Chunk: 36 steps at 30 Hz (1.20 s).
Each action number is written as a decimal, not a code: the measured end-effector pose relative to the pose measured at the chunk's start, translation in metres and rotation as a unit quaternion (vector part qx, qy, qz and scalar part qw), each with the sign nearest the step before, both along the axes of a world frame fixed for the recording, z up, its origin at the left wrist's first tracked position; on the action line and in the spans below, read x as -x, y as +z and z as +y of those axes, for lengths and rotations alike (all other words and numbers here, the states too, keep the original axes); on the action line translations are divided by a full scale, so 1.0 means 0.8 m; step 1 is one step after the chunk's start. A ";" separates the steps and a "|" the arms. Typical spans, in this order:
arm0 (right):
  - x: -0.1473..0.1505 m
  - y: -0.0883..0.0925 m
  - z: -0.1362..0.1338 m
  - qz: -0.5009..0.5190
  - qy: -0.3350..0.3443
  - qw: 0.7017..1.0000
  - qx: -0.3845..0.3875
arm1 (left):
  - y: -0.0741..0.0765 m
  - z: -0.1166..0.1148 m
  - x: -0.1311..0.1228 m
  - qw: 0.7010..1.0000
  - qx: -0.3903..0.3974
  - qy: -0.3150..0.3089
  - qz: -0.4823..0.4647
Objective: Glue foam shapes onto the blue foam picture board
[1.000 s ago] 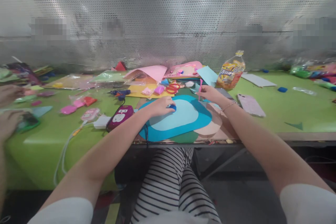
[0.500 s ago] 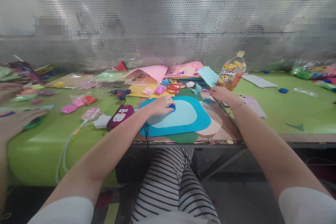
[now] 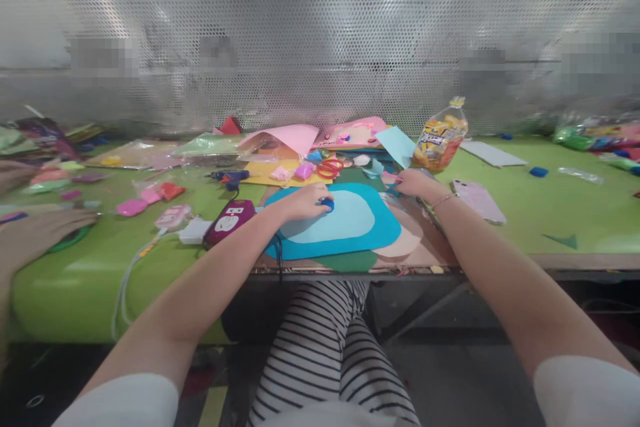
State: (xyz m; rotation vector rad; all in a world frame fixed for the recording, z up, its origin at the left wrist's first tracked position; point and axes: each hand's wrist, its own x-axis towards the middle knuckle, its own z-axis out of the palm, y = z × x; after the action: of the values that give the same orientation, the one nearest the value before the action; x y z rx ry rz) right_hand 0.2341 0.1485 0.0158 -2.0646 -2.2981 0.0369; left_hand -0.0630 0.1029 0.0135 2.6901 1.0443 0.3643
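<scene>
My left hand [image 3: 309, 201] rests over the blue foam sheet, its fingers closed round a small dark blue lump of clay [image 3: 327, 204]. Beneath it, a light blue rounded panel [image 3: 350, 217] lies on the larger bright blue rounded sheet [image 3: 385, 233]. To the right, my right hand [image 3: 414, 184] reaches in among pink and teal paper scraps [image 3: 391, 180]. Its fingers look pressed together at the scraps; what they hold, if anything, is too small to make out.
Red-handled scissors [image 3: 330, 169], a blue glue gun [image 3: 231, 178] and a purple box [image 3: 231, 223] with a cord lie nearby. A snack-filled bottle [image 3: 441, 137] and a phone [image 3: 479, 201] are on the right. Another person's hand [image 3: 47, 230] works at the left.
My right hand has moved slightly left and down toward the scraps, uncovering more of the phone. My left hand stays in place with the clay. The other person's hand shifts slightly.
</scene>
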 end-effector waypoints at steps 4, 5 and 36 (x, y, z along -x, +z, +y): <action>0.003 0.002 0.000 0.188 -0.023 0.981 -0.047 | -0.004 0.002 0.000 1.000 0.006 0.014 -0.009; 0.006 0.002 -0.001 0.269 -0.005 0.961 -0.055 | -0.005 0.002 -0.001 0.999 0.005 0.026 -0.023; 0.110 -0.008 -0.074 0.619 0.301 0.725 -0.011 | -0.002 -0.003 -0.022 0.849 0.201 0.154 -0.463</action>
State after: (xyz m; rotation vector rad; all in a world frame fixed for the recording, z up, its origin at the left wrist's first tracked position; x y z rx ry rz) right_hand 0.1462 0.0893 0.0092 -0.6170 -1.7648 1.0284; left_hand -0.0450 0.1002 0.0116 1.6070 1.0366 1.1914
